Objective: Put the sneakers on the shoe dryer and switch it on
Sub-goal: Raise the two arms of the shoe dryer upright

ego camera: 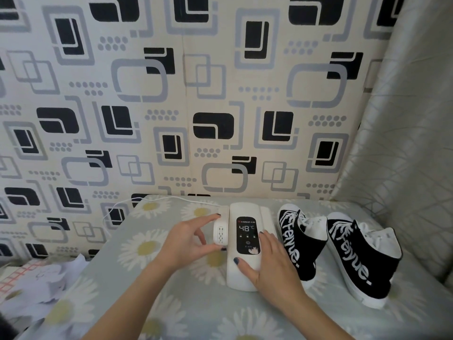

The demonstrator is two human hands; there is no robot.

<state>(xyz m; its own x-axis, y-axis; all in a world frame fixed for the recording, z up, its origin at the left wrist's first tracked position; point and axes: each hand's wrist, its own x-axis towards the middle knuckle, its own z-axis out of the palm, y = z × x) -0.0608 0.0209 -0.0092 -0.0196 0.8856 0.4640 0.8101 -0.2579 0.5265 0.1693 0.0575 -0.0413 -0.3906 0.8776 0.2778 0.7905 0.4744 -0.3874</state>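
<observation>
We take this for a room in a home. We see wallpaper [171,94] printed with black and grey squares, a bench [186,312] covered in daisy print, and a pale, shiny curtain [407,143] hanging at the right.

Two black sneakers [302,244] [362,258], one white shoe dryer [241,273], one white cord [115,206] and two hands [188,244] [269,266].
</observation>
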